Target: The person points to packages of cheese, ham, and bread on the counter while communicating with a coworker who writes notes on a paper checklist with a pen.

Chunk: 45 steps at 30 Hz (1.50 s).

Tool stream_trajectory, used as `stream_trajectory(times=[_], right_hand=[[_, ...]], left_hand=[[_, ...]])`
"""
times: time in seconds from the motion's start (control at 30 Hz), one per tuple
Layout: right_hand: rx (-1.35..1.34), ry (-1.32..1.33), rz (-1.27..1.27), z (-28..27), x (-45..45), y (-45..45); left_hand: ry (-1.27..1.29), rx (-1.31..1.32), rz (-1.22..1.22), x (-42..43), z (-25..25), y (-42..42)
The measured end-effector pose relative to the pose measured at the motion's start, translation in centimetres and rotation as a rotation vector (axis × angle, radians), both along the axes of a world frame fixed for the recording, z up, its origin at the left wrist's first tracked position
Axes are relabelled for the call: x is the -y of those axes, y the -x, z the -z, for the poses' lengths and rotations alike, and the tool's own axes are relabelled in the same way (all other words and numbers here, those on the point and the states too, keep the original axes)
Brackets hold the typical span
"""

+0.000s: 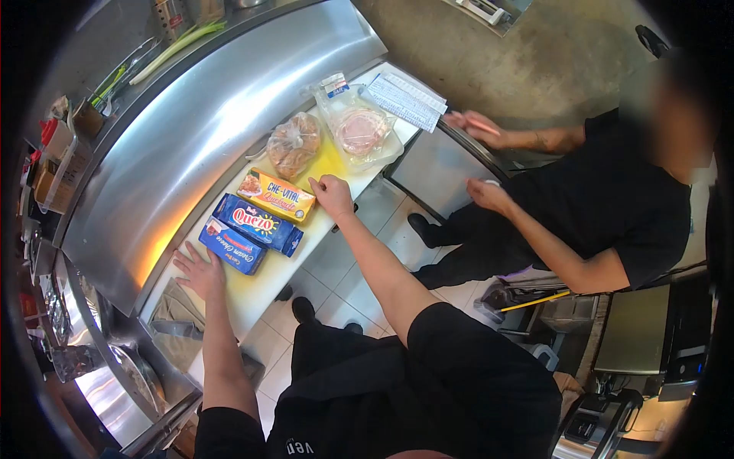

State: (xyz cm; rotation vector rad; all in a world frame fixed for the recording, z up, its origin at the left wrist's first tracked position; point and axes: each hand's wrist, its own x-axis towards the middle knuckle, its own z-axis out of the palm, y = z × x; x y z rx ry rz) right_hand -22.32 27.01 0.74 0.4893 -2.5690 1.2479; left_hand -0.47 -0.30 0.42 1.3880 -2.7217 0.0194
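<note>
The shirt [482,382] that I watched was black, with short sleeves [229,432]; on the front stood white letters [300,448], which I read as "ven". The trousers [313,353] and the shoes [303,310] were also black. The left hand [202,274] and the right hand [334,197] were bare.

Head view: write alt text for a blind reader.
A left hand lies spread beside a blue cream cheese box, a right hand by a yellow Che-Vital box; a blue Quezo pack sits between the boxes. Another person stands nearby.

Quezo pack [260,223] between cream cheese box [232,246] and Che-Vital box [275,196]
</note>
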Motion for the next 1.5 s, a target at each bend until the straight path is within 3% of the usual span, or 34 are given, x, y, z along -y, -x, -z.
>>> stream_trajectory(times=[1.5], right_hand=[[0.035,-0.048,0.007,0.2,0.1,-0.1]], left_hand=[[0.002,0.028,0.009,0.3,0.1,-0.1]])
